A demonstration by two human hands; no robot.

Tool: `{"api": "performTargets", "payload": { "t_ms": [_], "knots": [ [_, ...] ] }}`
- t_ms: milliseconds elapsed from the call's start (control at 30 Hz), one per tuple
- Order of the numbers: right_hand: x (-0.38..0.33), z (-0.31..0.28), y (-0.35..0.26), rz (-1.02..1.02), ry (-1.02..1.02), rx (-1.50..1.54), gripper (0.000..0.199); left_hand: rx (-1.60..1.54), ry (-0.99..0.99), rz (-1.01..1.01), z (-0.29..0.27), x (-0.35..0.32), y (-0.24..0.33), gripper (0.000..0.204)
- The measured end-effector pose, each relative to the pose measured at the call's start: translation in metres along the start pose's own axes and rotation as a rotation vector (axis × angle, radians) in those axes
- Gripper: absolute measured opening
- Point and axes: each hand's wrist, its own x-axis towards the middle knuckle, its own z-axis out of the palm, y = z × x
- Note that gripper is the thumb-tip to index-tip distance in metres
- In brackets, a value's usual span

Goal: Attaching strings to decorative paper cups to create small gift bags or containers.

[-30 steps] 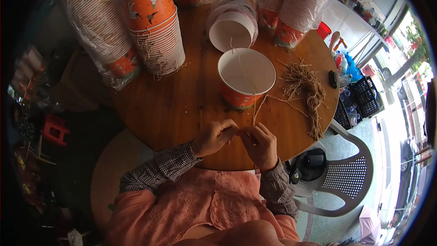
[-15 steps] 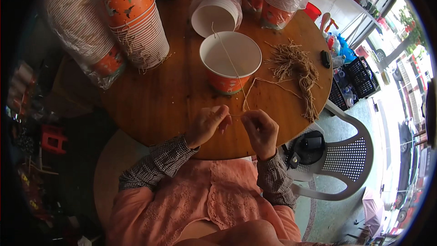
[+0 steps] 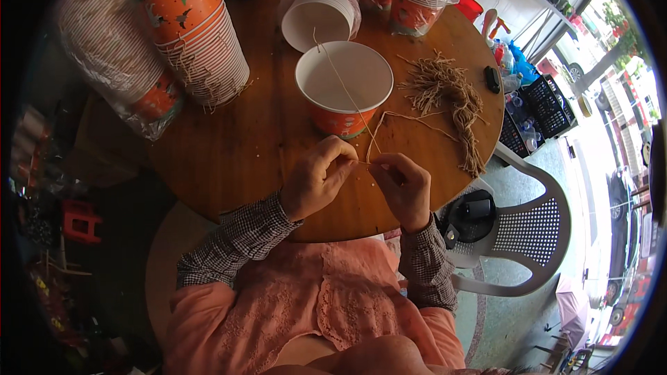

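Head view: Two bare hands work fingertip to fingertip at the centre of the frame, at the near side of a round wooden bench (image 3: 271,142). The left hand (image 3: 316,182) and right hand (image 3: 406,191) each pinch a thin tan string (image 3: 340,82), every grip closed thumb to forefinger, with a short length bridging the narrow gap between them. From that gap the string's long axis climbs toward the upper left, across the mouth of an upright orange paper tub (image 3: 339,122) and past its far rim; whether it touches the paper is hard to tell from above. The tub stands just above the hands in the frame, the left hand nearer to its base. A second strand (image 3: 424,120) bends off to the right, toward a bundle of matching strings (image 3: 464,107) right of centre, which lies nearer the right hand.

At upper left, strings drape the side of a tall tub stack (image 3: 212,62); at top centre, more tubs in clear wrap (image 3: 316,21) rest on their sides. Orange prints with pale and dark figures and green bands mark the tubs, but no lettering or brand is legible on them at this size.
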Motion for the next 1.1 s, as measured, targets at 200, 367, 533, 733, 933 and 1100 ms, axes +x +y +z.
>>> {"api": "performTargets", "payload": {
  "t_ms": [200,367,533,733,933,1100],
  "knots": [
    [0.008,-0.003,-0.002,0.039,-0.039,-0.022,0.008,0.224,-0.001,0.150,-0.002,0.012,-0.003,0.013],
    [0.053,-0.020,0.014,-0.208,0.246,-0.051,0.004,0.344,0.060,0.288,-0.005,0.038,-0.015,0.023],
    [0.079,-0.033,0.027,-0.212,0.597,0.021,0.006,0.595,0.047,0.217,-0.004,0.048,-0.028,0.034],
    [0.018,0.031,0.028,-0.121,0.350,0.427,0.010,0.546,0.006,0.157,-0.037,0.007,0.009,0.023],
    [-0.027,0.066,-0.014,-0.286,0.156,0.304,0.010,0.389,0.126,-0.118,-0.062,-0.044,0.049,0.016],
    [-0.045,0.075,-0.034,-0.245,0.106,0.287,0.011,0.398,0.202,-0.130,-0.062,-0.060,0.068,0.017]
  ]
}}
